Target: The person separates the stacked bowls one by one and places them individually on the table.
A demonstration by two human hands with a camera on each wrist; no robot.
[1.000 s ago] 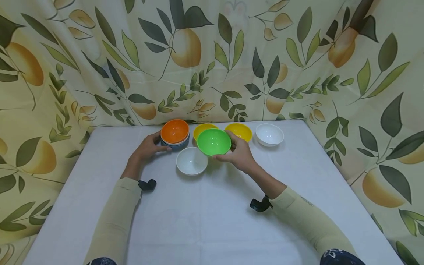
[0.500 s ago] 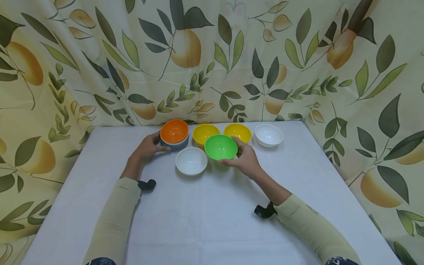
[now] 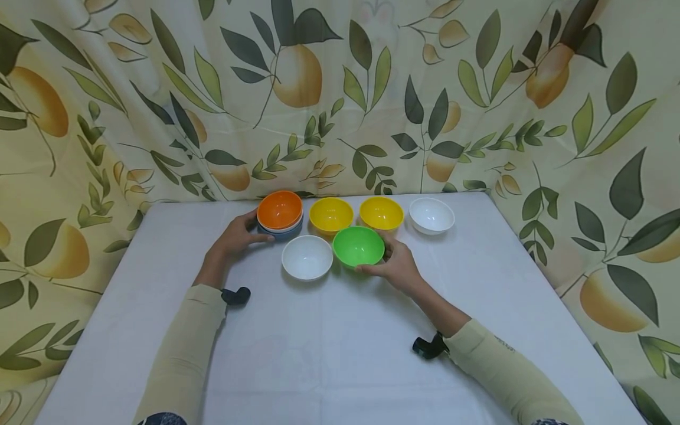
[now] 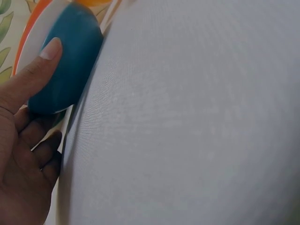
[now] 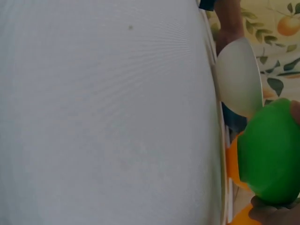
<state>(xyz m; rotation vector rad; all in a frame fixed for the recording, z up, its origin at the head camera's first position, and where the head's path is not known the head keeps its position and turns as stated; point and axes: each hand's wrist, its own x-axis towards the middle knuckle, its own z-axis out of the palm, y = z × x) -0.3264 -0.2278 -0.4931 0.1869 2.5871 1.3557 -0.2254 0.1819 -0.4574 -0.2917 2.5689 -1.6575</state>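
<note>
My left hand (image 3: 236, 237) holds the side of a stack of nested bowls. An orange bowl (image 3: 279, 211) is on top, a white one shows below it, and a blue bowl (image 4: 77, 61) is lowest, with the thumb lying on its wall in the left wrist view. A green bowl (image 3: 358, 247) is gripped by my right hand (image 3: 395, 264), thumb at its near side and fingers at its right side. It is upright, close over the table, just right of a white bowl (image 3: 307, 258) standing in front of the stack.
Behind the green bowl, a yellow bowl (image 3: 331, 215) and a second yellow bowl (image 3: 381, 213) stand side by side near the far table edge. Another white bowl (image 3: 431, 216) ends that row on the right. A leaf-and-fruit curtain (image 3: 297, 136) hangs behind the white-covered table (image 3: 319, 354).
My right hand has carried the green bowl rightward and toward me, from over the gap behind the front white bowl to beside it. The left hand stays on the stack.
</note>
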